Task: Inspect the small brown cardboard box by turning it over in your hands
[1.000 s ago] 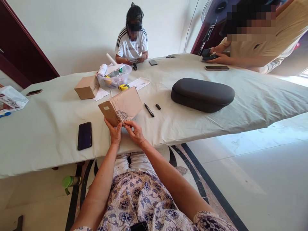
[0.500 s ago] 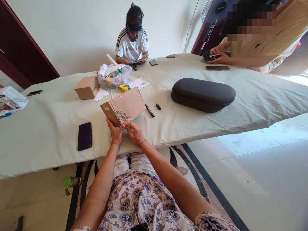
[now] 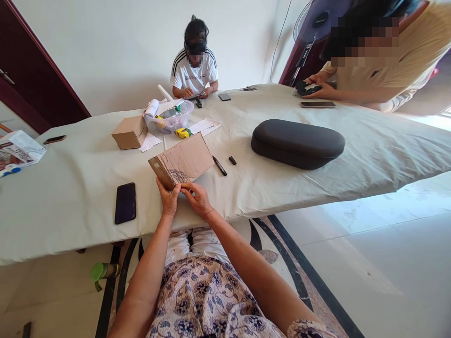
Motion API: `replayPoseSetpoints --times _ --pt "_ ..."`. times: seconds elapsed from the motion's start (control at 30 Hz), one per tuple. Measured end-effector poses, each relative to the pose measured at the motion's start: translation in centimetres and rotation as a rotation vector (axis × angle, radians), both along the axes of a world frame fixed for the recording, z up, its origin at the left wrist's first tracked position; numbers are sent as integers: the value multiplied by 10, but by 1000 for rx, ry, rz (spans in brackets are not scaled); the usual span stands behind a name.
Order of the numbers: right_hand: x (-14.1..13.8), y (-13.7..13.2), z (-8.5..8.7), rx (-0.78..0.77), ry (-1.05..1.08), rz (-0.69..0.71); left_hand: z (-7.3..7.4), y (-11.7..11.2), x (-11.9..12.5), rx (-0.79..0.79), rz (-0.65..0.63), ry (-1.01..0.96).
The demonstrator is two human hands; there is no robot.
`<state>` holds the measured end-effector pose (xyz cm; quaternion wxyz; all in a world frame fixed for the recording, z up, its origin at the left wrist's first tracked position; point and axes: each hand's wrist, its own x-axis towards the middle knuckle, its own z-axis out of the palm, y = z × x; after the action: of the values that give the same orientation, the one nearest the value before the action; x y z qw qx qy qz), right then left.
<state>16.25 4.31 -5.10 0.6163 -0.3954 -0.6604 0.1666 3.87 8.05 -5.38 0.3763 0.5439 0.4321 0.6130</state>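
A brown cardboard box with black scribbled lines on its face is tilted up at the table's near edge. My left hand is closed on its lower left corner, thumb on the near edge. My right hand pinches at the same near corner, its fingertips meeting my left thumb; whatever lies between them is too small to make out. Just right of the box lies an uncapped black marker, with its cap apart from it.
A black hard case lies to the right, a phone to the left. Behind are another cardboard box, a plastic basket of odds and ends, and a yellow tape measure. Two people sit across the table.
My view has tipped slightly, so everything sits a little lower. Both hands stay at the box's near corner, with the right fingers shifted slightly. The person opposite has moved a hand.
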Motion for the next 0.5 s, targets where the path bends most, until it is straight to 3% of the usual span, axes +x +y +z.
replayPoseSetpoints --times 0.17,0.33,0.5 --pt "4 6 -6 -106 162 -70 -1 0 -1 -4 -42 -118" --pt "12 16 -9 -127 400 -245 -5 5 -2 62 -36 -116" --pt "28 21 -7 -130 646 -475 -5 4 -3 27 -26 -158"
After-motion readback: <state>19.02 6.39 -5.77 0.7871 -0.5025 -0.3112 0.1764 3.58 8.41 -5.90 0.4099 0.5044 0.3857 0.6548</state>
